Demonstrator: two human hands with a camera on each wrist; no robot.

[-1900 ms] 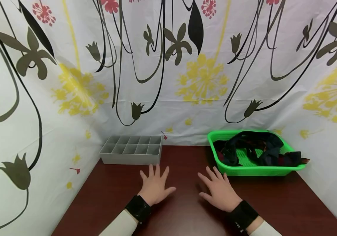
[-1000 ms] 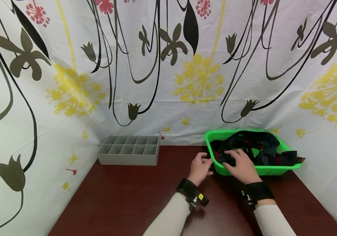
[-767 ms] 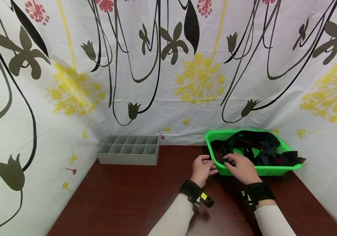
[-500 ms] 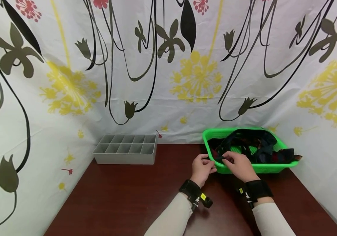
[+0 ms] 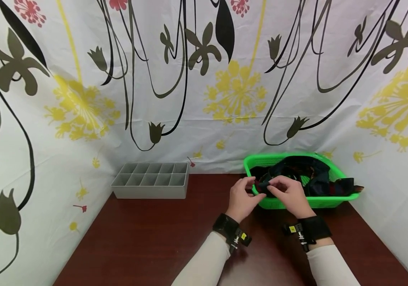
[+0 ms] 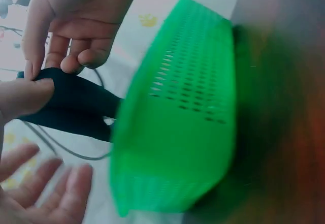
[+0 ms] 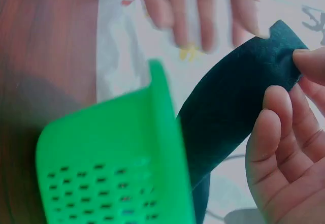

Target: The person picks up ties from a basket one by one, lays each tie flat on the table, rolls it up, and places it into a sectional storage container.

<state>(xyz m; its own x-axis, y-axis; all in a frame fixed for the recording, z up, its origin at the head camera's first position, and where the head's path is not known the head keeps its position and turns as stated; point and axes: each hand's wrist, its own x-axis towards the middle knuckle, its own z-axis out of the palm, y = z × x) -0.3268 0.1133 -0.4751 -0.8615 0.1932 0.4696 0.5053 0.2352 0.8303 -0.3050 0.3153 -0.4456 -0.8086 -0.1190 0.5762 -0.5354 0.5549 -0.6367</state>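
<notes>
A dark green-navy fabric strip (image 7: 238,82) slopes up over the near left rim of the green basket (image 5: 318,202). In the right wrist view, my right hand (image 5: 291,196) pinches its free end between thumb and fingers. My left hand (image 5: 241,200) is just left of that end, its fingers (image 6: 66,183) spread. Its thumb is at the strip, and whether it presses on it I cannot tell. More dark cloth with reddish patches (image 5: 339,186) lies bunched in the basket, one end hanging over the right rim.
A grey divided box (image 5: 150,192) with several compartments stands at the back left of the dark red table (image 5: 136,242). White floral cloth (image 5: 196,111) encloses the back and both sides. The basket sits at the back right, close to the cloth.
Both hands have gone from lying flat on the table to the basket's near left corner. The right hand has taken hold of the strip's end and raised it slightly; the left fingers have spread.
</notes>
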